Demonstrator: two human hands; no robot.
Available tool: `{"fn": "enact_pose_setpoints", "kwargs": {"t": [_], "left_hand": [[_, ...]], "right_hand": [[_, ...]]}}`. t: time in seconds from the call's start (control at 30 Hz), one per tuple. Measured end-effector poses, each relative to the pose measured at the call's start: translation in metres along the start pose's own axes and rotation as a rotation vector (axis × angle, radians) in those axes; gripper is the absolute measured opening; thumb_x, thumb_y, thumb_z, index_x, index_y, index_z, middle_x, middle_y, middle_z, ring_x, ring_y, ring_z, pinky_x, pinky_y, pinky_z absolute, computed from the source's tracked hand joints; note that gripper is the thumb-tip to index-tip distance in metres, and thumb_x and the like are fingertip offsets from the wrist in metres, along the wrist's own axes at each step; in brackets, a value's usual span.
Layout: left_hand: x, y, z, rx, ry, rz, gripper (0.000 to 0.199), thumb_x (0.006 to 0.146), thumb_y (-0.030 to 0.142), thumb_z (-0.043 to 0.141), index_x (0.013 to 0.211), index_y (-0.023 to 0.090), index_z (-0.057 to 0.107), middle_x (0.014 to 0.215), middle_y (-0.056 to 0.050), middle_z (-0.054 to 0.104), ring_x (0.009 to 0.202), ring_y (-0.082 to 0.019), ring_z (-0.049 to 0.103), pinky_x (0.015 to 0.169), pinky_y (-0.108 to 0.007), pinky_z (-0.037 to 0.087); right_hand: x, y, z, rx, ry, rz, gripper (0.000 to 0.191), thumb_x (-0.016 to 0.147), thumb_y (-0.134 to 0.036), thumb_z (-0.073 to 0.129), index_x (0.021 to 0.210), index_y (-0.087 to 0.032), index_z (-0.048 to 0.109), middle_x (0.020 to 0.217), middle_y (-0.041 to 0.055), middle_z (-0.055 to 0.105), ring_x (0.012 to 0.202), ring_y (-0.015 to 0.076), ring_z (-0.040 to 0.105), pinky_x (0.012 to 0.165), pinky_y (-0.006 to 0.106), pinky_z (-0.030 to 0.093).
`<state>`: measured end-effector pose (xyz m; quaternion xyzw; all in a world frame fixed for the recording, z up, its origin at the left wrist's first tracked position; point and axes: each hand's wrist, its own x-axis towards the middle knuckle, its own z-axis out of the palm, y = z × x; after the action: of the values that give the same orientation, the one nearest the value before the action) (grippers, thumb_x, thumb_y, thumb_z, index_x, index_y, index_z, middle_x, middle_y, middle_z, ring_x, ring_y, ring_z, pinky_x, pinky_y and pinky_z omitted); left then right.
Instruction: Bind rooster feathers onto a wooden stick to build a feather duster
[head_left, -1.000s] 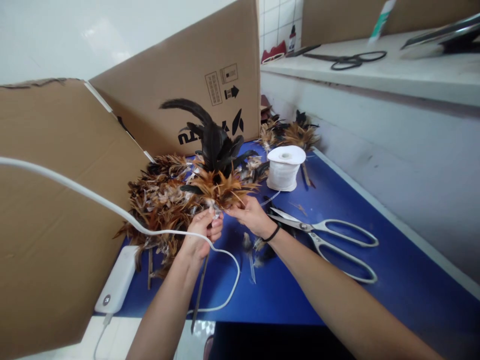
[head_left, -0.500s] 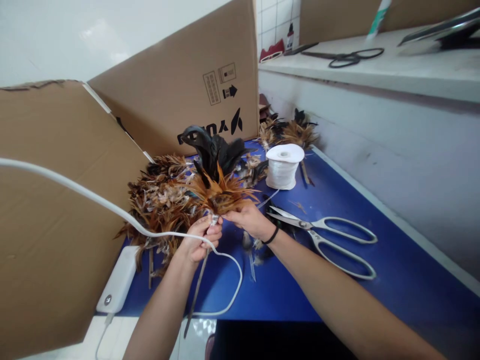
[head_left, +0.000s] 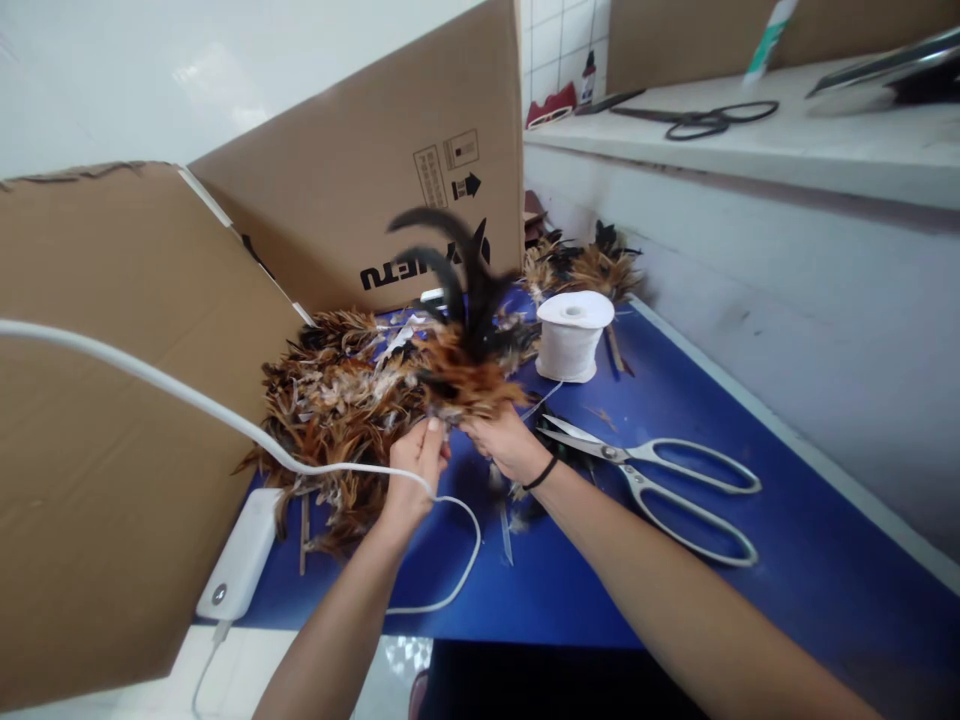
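Note:
My left hand (head_left: 418, 465) is closed round the base of a feather duster (head_left: 472, 375), thumb on top. Brown feathers ring its lower part, and long black ones curve up above them, smeared by motion. Close against the base on the right, my right hand (head_left: 506, 442) is closed, its fingertips partly hidden by feathers. A thin white ribbon (head_left: 544, 398) runs from a white spool (head_left: 575, 340) to this hand. Large scissors (head_left: 637, 465) lie with blades parted to the right of my right wrist. The stick under my left hand is hidden.
A heap of brown feathers (head_left: 337, 400) covers the table's left. A white cable (head_left: 300, 465) passes over my left wrist, near a white power bank (head_left: 240, 555). Cardboard boxes (head_left: 360, 170) wall the back and left. Dark scissors (head_left: 705, 122) lie on the right ledge.
The duster has turned in my hands; its black feathers now sweep left. My left hand has rolled over and shifted slightly right. The stick below it has gone from sight.

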<state>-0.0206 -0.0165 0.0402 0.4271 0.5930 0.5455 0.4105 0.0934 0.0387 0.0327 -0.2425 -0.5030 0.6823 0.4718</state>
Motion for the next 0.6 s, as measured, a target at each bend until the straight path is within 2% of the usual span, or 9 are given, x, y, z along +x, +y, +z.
{"fn": "enact_pose_setpoints", "kwargs": {"t": [0.17, 0.33, 0.47, 0.6], "left_hand": [[0.006, 0.000, -0.001, -0.052, -0.073, -0.092, 0.038, 0.070, 0.050, 0.063, 0.060, 0.015, 0.052, 0.047, 0.004, 0.041, 0.034, -0.003, 0.028, 0.034, -0.017, 0.012], [0.007, 0.011, -0.009, -0.291, -0.313, -0.261, 0.035, 0.072, 0.047, 0.063, 0.075, 0.012, 0.056, 0.048, 0.007, 0.036, 0.034, 0.000, 0.017, 0.032, -0.014, 0.010], [0.005, 0.013, -0.016, -0.476, -0.428, -0.392, 0.028, 0.073, 0.038, 0.064, 0.073, 0.012, 0.054, 0.046, 0.008, 0.030, 0.034, 0.000, 0.014, 0.031, -0.013, 0.012], [0.003, 0.005, -0.021, -0.606, -0.563, -0.448, 0.022, 0.076, 0.032, 0.061, 0.069, 0.013, 0.050, 0.045, 0.010, 0.025, 0.033, 0.000, 0.007, 0.029, -0.012, 0.012]], "right_hand": [[0.001, 0.005, -0.007, 0.027, 0.016, -0.056, 0.026, 0.065, -0.031, 0.064, 0.053, -0.018, 0.045, 0.045, -0.0058, 0.036, 0.043, 0.0060, 0.030, 0.041, 0.020, 0.027], [0.006, 0.000, -0.017, -0.035, -0.076, -0.061, 0.014, 0.064, -0.026, 0.066, 0.063, -0.015, 0.058, 0.058, -0.0021, 0.053, 0.057, 0.0092, 0.048, 0.056, 0.022, 0.040], [0.010, -0.005, -0.018, -0.118, -0.149, -0.184, 0.019, 0.064, -0.032, 0.070, 0.064, -0.015, 0.061, 0.066, -0.0003, 0.059, 0.070, 0.0127, 0.054, 0.072, 0.027, 0.044], [0.008, -0.006, -0.014, -0.090, -0.222, -0.183, 0.027, 0.066, -0.042, 0.068, 0.065, -0.015, 0.062, 0.070, 0.0010, 0.062, 0.072, 0.0129, 0.055, 0.073, 0.027, 0.044]]}}
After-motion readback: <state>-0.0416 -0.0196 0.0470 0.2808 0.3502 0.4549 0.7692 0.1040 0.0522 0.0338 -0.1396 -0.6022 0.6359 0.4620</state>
